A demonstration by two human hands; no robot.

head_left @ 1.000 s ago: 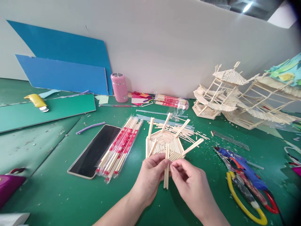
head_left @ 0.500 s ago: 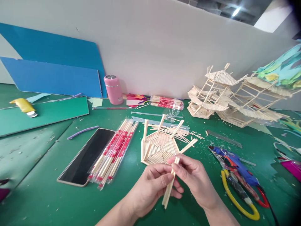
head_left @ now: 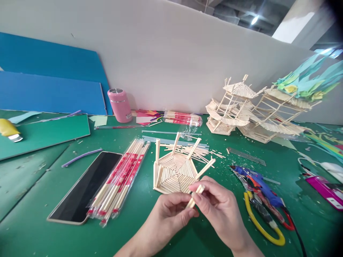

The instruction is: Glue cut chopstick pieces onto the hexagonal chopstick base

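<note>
My left hand [head_left: 171, 216] and my right hand [head_left: 215, 207] meet near the table's front, both pinched on a pair of light wooden sticks [head_left: 195, 196] that tilt up to the right. Only the sticks' upper part shows between the fingers. Just beyond the hands lies a hexagonal base of glued sticks [head_left: 175, 171] with several sticks standing up from its corners. Behind it lies a loose pile of cut sticks [head_left: 198, 151].
Packs of wrapped chopsticks [head_left: 120, 178] lie left of the base beside a black phone [head_left: 85, 185]. A blue glue gun [head_left: 257, 182] and yellow-handled pliers [head_left: 265, 228] lie right. Stick pavilion models [head_left: 241, 110] stand at the back, a pink bottle [head_left: 119, 105] near the wall.
The hands have drawn the two sticks away from the hexagonal base, toward me, and tilted them. The view has swung right and up.
</note>
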